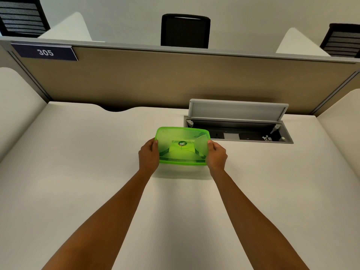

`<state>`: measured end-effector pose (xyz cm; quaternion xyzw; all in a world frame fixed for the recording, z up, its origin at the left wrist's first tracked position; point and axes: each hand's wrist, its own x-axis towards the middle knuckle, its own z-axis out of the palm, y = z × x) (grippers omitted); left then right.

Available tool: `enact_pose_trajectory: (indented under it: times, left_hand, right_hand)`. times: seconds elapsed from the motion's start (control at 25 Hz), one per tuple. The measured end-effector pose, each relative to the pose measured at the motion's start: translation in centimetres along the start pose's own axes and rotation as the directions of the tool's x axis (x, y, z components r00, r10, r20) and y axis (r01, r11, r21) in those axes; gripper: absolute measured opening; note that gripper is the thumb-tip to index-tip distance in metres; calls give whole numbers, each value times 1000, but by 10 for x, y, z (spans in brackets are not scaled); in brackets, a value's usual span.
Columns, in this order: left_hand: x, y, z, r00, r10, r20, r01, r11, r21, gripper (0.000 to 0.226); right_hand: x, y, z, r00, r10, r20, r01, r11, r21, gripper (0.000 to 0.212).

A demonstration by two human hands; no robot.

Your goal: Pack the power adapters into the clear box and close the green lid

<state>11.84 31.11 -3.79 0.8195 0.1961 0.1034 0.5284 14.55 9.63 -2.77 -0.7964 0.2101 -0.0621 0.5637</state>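
Note:
The translucent green lid (182,137) lies on top of the clear box, whose walls show only faintly under the lid's front rim (182,162). The box rests on the white desk, in the middle of the view. My left hand (149,155) grips the lid's left edge, thumb on top. My right hand (216,155) grips the right edge the same way. Pale shapes show dimly through the lid; I cannot tell whether they are power adapters. No adapter lies loose on the desk.
Behind and to the right of the box, a recessed socket tray (239,136) sits in the desk with its grey flap (237,112) raised. A beige partition (175,78) closes the desk's far side. White side panels flank the desk.

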Motion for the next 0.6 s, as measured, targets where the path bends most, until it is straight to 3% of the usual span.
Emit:
enact_pose_trajectory:
  times: [0.24, 0.32, 0.44, 0.6]
  left_hand:
    - [-21, -6, -16, 999, 20, 26, -25, 981, 191, 52]
    - [-38, -12, -26, 999, 18, 28, -24, 970, 242, 55]
    - [-55, -10, -40, 995, 104, -1, -97, 932, 349, 55]
    - [-61, 27, -65, 950, 313, -25, -266, 844, 466, 56]
  right_hand:
    - [-17, -3, -5, 998, -16, 56, 28, 973, -231, 52]
    - [-39, -4, -6, 985, -169, 27, 167, 920, -354, 59]
    - [-67, -9, -5, 897, -428, 110, 428, 778, -460, 63]
    - [-91, -42, -1, 794, -562, 232, 600, 659, -454, 65]
